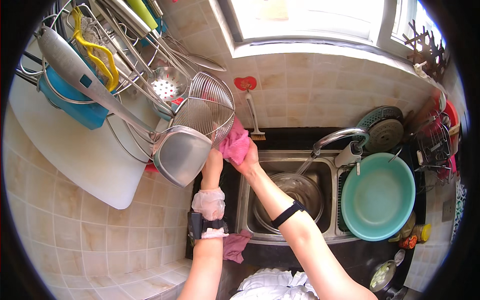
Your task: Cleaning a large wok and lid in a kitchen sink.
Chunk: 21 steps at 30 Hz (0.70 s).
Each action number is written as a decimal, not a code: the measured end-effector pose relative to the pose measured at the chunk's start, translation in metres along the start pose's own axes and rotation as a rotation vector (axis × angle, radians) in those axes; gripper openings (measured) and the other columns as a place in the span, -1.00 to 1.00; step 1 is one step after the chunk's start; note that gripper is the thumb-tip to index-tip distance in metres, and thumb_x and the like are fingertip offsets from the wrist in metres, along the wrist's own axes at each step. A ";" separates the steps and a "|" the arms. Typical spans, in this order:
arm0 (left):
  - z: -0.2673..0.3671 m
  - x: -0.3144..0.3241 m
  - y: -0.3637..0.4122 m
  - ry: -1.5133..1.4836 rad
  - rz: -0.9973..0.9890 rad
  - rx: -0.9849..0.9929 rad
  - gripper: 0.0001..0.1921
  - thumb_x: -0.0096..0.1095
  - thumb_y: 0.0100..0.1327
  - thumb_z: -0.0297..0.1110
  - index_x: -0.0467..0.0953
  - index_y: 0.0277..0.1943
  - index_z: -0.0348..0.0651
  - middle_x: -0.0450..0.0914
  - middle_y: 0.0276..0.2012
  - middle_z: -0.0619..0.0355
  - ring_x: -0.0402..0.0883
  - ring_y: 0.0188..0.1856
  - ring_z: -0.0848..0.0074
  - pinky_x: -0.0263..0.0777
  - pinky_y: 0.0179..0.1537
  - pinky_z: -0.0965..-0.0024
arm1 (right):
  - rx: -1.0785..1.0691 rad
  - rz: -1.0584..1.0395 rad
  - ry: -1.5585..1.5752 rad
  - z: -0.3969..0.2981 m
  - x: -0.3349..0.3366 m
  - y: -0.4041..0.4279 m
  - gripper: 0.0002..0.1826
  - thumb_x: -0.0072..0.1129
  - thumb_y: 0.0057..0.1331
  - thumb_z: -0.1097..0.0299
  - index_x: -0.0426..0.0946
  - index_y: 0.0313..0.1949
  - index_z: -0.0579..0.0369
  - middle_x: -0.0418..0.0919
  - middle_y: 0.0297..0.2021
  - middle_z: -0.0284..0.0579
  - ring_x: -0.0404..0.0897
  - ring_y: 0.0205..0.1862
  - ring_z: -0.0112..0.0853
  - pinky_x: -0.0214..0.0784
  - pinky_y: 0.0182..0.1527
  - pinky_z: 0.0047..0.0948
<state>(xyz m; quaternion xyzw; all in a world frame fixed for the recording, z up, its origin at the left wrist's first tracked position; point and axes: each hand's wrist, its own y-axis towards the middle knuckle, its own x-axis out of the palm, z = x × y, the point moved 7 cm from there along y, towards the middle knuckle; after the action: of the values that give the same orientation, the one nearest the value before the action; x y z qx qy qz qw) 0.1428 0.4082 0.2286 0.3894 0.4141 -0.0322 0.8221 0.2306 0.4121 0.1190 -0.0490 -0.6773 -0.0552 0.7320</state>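
Note:
My right hand (248, 160) grips a bunched pink cloth (236, 144) just beyond the sink's left back corner. Beside it, my left hand (213, 165) reaches up behind a hanging metal wok turner (183, 154) and a wire skimmer (210, 108). These hide most of its fingers, so whether it holds anything cannot be told. Under my right forearm, a metal bowl (318, 187) sits in the stainless-steel sink (245, 195). Water runs into the bowl from a curved chrome faucet (343, 133).
Utensils hang at upper left, including a slotted ladle (167, 84), near a white cutting board (112, 176). A brush (255, 116) hangs on the tiled wall. Right of the sink stands a turquoise basin (378, 197). A darker pink cloth (237, 247) lies at the counter's front left.

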 end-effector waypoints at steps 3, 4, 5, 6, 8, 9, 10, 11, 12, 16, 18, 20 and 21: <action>-0.007 0.009 -0.003 0.137 -0.137 -0.093 -0.29 -0.07 0.05 -0.66 0.22 0.32 0.07 0.54 -0.15 -0.27 0.51 -0.13 -0.06 0.33 -0.05 0.13 | -0.001 0.003 0.056 -0.002 0.002 -0.004 -0.62 -0.21 0.34 0.18 0.34 0.05 0.11 0.48 -0.02 -0.13 0.45 0.02 -0.24 0.26 0.16 -0.21; -0.005 0.011 -0.003 0.096 -0.088 -0.072 -0.28 -0.06 0.05 -0.66 0.20 0.33 0.09 0.55 -0.16 -0.27 0.51 -0.13 -0.07 0.33 -0.04 0.12 | 0.006 -0.025 0.047 -0.005 0.004 -0.005 -0.62 -0.19 0.35 0.18 0.34 0.05 0.11 0.48 -0.02 -0.13 0.45 0.03 -0.24 0.26 0.16 -0.21; -0.001 0.012 -0.003 0.052 -0.039 -0.051 -0.26 -0.06 0.04 -0.66 0.18 0.34 0.11 0.55 -0.17 -0.27 0.51 -0.14 -0.08 0.32 -0.04 0.12 | 0.010 -0.053 0.036 -0.010 0.006 -0.007 -0.62 -0.17 0.35 0.18 0.34 0.06 0.11 0.48 -0.01 -0.13 0.45 0.04 -0.24 0.26 0.17 -0.20; 0.000 0.013 -0.003 0.046 -0.039 -0.049 -0.26 -0.06 0.04 -0.66 0.18 0.34 0.11 0.55 -0.17 -0.27 0.51 -0.14 -0.08 0.32 -0.04 0.12 | 0.006 -0.053 0.032 -0.013 0.009 -0.010 -0.62 -0.17 0.35 0.18 0.34 0.06 0.11 0.48 -0.01 -0.13 0.45 0.04 -0.24 0.26 0.17 -0.20; 0.000 0.017 -0.007 -0.009 -0.080 -0.070 -0.29 -0.08 0.07 -0.66 0.17 0.34 0.03 0.51 -0.11 -0.28 0.46 -0.05 -0.09 0.30 -0.02 0.09 | 0.008 0.023 0.015 -0.017 0.005 -0.021 -0.61 -0.18 0.37 0.16 0.33 0.08 0.10 0.48 -0.01 -0.13 0.43 0.07 -0.24 0.26 0.18 -0.20; 0.001 0.018 -0.011 -0.018 -0.088 -0.071 -0.29 -0.08 0.07 -0.66 0.17 0.34 0.03 0.51 -0.11 -0.28 0.46 -0.05 -0.09 0.30 -0.02 0.09 | 0.000 0.031 0.012 -0.022 0.003 -0.029 -0.61 -0.18 0.37 0.16 0.33 0.08 0.10 0.48 -0.01 -0.13 0.43 0.07 -0.24 0.26 0.18 -0.20; 0.001 0.017 -0.018 -0.086 -0.046 -0.093 -0.36 -0.13 0.09 -0.68 0.18 0.31 -0.13 0.36 0.08 -0.23 0.35 0.11 -0.05 0.23 0.10 0.12 | 0.025 0.064 0.011 -0.026 -0.003 -0.040 -0.61 -0.19 0.39 0.16 0.33 0.09 0.10 0.48 0.00 -0.12 0.43 0.08 -0.25 0.26 0.19 -0.22; 0.004 0.019 -0.028 -0.165 -0.011 -0.117 -0.41 -0.19 0.11 -0.70 0.20 0.28 -0.28 0.21 0.27 -0.17 0.23 0.26 -0.01 0.16 0.23 0.16 | 0.039 0.104 0.006 -0.034 -0.013 -0.055 -0.61 -0.20 0.40 0.16 0.32 0.10 0.10 0.48 0.00 -0.12 0.43 0.09 -0.26 0.26 0.19 -0.23; 0.003 0.019 -0.048 -0.142 0.073 -0.183 -0.45 -0.15 0.13 -0.67 0.22 0.25 -0.26 0.20 0.26 -0.16 0.28 0.22 0.04 0.28 0.11 0.23 | 0.023 0.126 0.005 -0.044 -0.030 -0.072 -0.61 -0.20 0.40 0.16 0.32 0.10 0.10 0.48 0.00 -0.12 0.43 0.09 -0.26 0.26 0.19 -0.23; -0.011 0.080 -0.173 -0.419 -0.442 -0.588 -0.70 0.01 0.21 -0.50 0.32 0.01 -0.36 0.52 -0.19 -0.27 0.51 -0.11 -0.07 0.39 -0.15 0.05 | 0.084 0.420 -0.395 -0.097 -0.129 -0.164 -0.67 -0.17 0.41 0.23 0.36 0.06 0.11 0.52 -0.08 -0.13 0.54 -0.07 -0.33 0.43 -0.04 -0.34; -0.040 0.115 -0.270 -0.146 -0.720 -0.559 -0.74 -0.08 0.29 -0.41 0.33 -0.06 -0.43 0.55 -0.53 -0.23 0.63 -0.48 0.11 0.47 -0.43 0.14 | 0.021 0.668 -0.563 -0.133 -0.186 -0.200 -0.67 -0.16 0.41 0.23 0.36 0.06 0.12 0.53 -0.10 -0.13 0.55 -0.12 -0.36 0.45 -0.08 -0.35; -0.047 0.148 -0.329 -0.122 -0.984 -0.688 -0.75 -0.09 0.29 -0.42 0.34 -0.09 -0.46 0.56 -0.53 -0.26 0.63 -0.51 0.07 0.45 -0.51 0.07 | -0.111 0.933 -0.924 -0.197 -0.259 -0.234 -0.64 -0.19 0.42 0.19 0.35 0.07 0.12 0.54 -0.12 -0.10 0.55 -0.10 -0.33 0.41 -0.02 -0.32; -0.043 0.148 -0.338 -0.077 -1.084 -0.790 -0.76 -0.11 0.30 -0.41 0.38 -0.12 -0.44 0.57 -0.52 -0.21 0.62 -0.53 0.14 0.42 -0.56 0.13 | -0.105 0.949 -0.919 -0.210 -0.274 -0.242 -0.64 -0.19 0.42 0.19 0.35 0.07 0.12 0.54 -0.12 -0.10 0.55 -0.10 -0.33 0.41 -0.02 -0.32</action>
<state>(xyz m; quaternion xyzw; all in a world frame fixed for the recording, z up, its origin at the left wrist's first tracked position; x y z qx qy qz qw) 0.0849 0.2421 -0.0983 -0.2053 0.5021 -0.3004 0.7845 0.3815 0.1459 -0.1713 -0.3964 -0.8220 0.2668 0.3099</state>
